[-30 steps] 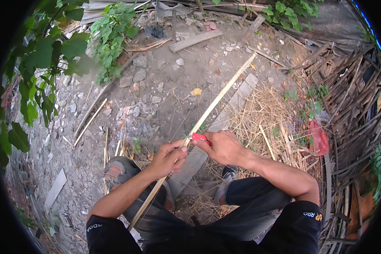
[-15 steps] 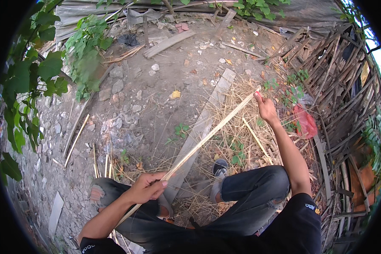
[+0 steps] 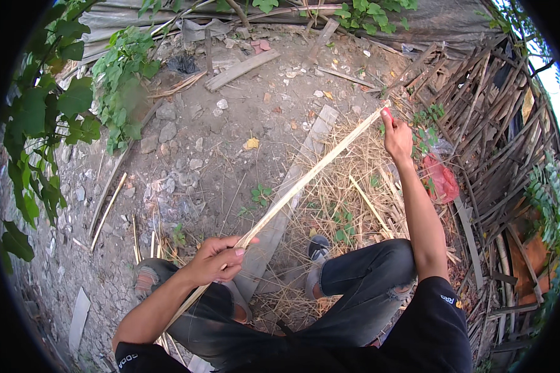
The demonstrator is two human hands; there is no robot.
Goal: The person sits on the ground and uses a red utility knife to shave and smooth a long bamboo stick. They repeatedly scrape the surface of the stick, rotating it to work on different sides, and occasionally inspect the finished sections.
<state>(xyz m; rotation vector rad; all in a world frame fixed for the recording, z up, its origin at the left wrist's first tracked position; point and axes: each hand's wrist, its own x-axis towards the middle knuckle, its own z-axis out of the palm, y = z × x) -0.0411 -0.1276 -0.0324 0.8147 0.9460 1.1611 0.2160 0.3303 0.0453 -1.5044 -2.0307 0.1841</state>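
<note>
and here's the left hand (image 3: pixel 218 260), fingers curled firmly round the pale strip (image 3: pixel 311 177), gripping its nearer stretch above the left thigh (image 3: pixel 196 311). up at the strip's far end it's the right hand (image 3: pixel 398 142), clenched on a red tool (image 3: pixel 387 115), thumb laid along it; most of the tool is hidden, and whether the fingers also pinch the strip, you can't tell from here. the strip itself slants up from lower left to upper right, held over the ground (image 3: pixel 230 168), passing above the left edge of the grey plank (image 3: pixel 317 133) and on over the straw (image 3: pixel 370 189). the plank lies with its far end pointing to the ground's far edge, the straw heaped along its right side. down by the plank's near end, a shoe (image 3: pixel 318 247) on the right foot. over at the ground's right edge, a red plastic bag (image 3: pixel 440 180) sits beside the stacked sticks (image 3: pixel 473 118). a yellow leaf (image 3: pixel 251 143) lies left of the plank.
</note>
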